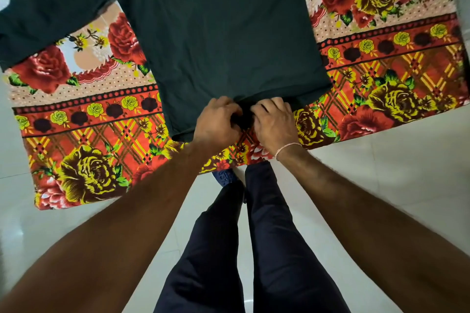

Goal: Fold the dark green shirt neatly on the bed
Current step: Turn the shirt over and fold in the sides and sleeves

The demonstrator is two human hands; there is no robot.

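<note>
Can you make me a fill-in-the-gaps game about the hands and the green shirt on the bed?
1. The dark green shirt lies spread on a bedsheet printed with big ____.
2. Both hands grip the shirt at its near ____.
3. The thin pale thread is tied round the wrist of the ____ hand.
4. The one long sleeve in view stretches out on the same side as the ____ hand.

Missing words: roses; edge; right; left

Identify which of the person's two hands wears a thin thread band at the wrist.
The right hand: a pale thread band circles its wrist. The left hand has a bare wrist.
</note>
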